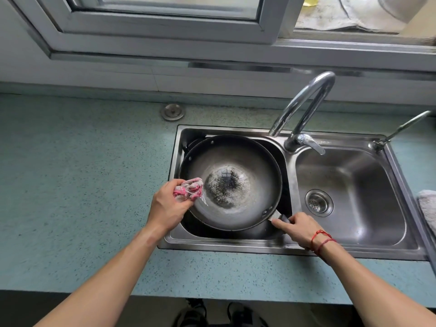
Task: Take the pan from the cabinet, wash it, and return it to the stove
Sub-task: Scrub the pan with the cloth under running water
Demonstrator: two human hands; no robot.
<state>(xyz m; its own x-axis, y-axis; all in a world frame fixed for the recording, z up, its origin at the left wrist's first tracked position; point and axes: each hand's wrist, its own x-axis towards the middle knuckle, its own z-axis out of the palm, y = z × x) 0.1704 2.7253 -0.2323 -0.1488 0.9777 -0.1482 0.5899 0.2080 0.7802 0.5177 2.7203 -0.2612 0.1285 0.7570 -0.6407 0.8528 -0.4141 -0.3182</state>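
A dark round pan [247, 161] lies tilted in the left basin of a steel double sink [226, 244]. A patch of dark specks and foamy residue sits at its bottom. My left hand [168, 206] grips a crumpled pink and white cloth [188, 188] pressed against the pan's left inner wall. My right hand [297, 228] holds the pan's handle [279, 217] at the lower right, a red string around the wrist. No water runs from the faucet [304, 107], whose spout ends above the pan's far right rim.
The right basin [354, 185] holds only its drain strainer [318, 202]. A second thin tap [401, 127] stands at the sink's far right corner. A grey cloth [428, 206] lies at the right edge. Speckled teal counter [82, 185] spreads left, under a window [165, 20].
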